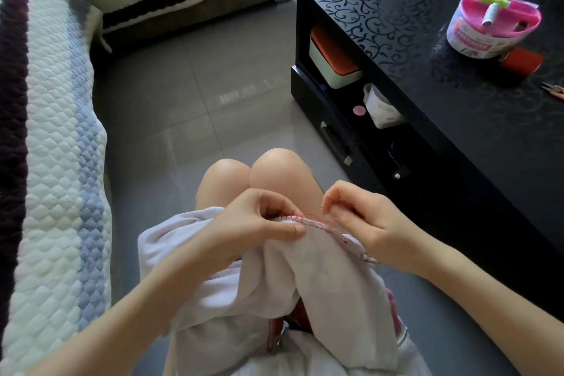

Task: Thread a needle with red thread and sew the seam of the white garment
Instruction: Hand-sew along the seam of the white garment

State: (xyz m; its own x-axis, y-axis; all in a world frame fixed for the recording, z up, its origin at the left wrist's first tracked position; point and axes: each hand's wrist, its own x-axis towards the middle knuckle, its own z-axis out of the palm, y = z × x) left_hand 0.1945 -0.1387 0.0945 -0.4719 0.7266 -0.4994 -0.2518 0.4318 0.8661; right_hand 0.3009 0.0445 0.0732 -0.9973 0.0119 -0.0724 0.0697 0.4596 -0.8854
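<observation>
The white garment (pixel 323 281) lies bunched over my lap, its seam edge raised between my hands. A row of red stitches (pixel 308 222) runs along that edge. My left hand (pixel 259 223) pinches the seam between thumb and fingers just left of the stitches. My right hand (pixel 366 220) is to the right of the seam, thumb and forefinger pinched together on the needle, which is too thin to make out. A loop of red thread (pixel 317 217) runs from the seam to those fingers.
A black low table (pixel 457 94) stands at the right, carrying a pink sewing kit tub (pixel 491 26), a red thread spool (pixel 522 62) and small snips (pixel 554 90) at the frame edge. A quilted sofa (pixel 52 162) lies at the left; grey tiled floor (pixel 198 94) ahead.
</observation>
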